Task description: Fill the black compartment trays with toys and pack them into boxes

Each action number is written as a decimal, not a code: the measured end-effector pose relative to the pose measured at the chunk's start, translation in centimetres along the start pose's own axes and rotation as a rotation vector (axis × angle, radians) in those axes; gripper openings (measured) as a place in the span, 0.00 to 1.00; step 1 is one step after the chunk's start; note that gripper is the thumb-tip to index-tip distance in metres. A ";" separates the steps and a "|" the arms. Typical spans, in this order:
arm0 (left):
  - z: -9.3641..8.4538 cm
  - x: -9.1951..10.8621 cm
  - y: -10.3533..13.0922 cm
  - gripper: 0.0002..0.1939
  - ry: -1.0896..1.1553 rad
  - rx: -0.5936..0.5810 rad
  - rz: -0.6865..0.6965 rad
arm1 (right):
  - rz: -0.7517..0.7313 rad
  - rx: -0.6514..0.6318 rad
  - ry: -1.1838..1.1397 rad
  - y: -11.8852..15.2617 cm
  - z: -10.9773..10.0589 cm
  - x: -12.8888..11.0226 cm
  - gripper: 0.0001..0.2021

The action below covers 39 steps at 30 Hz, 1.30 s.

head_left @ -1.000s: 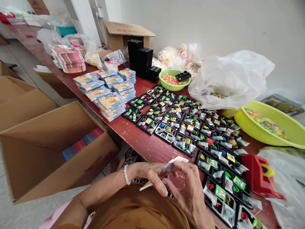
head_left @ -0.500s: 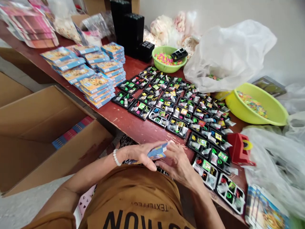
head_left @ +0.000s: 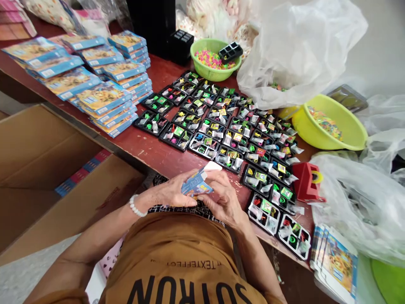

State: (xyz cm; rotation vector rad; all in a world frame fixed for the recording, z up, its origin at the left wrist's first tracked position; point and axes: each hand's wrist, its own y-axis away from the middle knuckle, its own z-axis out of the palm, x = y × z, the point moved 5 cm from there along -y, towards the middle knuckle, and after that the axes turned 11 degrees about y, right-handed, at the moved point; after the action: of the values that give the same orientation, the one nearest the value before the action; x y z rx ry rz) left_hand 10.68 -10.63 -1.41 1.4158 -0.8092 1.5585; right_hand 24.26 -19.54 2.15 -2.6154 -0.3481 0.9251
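Observation:
A blue printed cardboard box point(head_left: 196, 184) with a white end flap standing out is held between both hands in front of my body. My left hand point(head_left: 169, 190), with a white bead bracelet at its wrist, is closed around the box's left side. On the other side my right hand point(head_left: 226, 198) grips the end by the flap, thumb below and fingers bent over it. Just beyond the hands lie rows of black compartment trays point(head_left: 230, 158) filled with small colourful toys and white packets. What is inside the box cannot be seen.
Stacked blue boxes point(head_left: 104, 99) stand at the left on the red table point(head_left: 142, 150). Flat printed cartons point(head_left: 335, 261) lie at the right, near a red tape dispenser point(head_left: 306, 181). A green basket point(head_left: 215, 74), a yellow bowl point(head_left: 332, 126) and an open carton point(head_left: 57, 169) surround the work.
The box has been tipped up and more of its blue printed face and white flap shows. My right-hand fingers have shifted at its end. The whole view has swung slightly.

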 end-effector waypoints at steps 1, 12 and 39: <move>-0.1 0.1 0.1 0.30 -0.070 0.071 0.029 | 0.016 0.056 0.081 0.0 -0.1 0.0 0.05; 0.0 1.1 1.2 0.14 -0.344 0.448 0.078 | 0.286 0.414 0.026 0.6 -0.3 2.2 0.18; -0.6 -3.5 5.7 0.42 0.028 0.917 0.010 | 0.555 0.166 -0.496 4.9 5.9 2.7 0.23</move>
State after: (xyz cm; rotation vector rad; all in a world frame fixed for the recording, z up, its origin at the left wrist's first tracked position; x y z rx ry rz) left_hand 5.23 -13.13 -4.44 1.9938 -0.0329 2.0662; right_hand 23.04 -21.72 -5.59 -2.3296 0.3528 1.7043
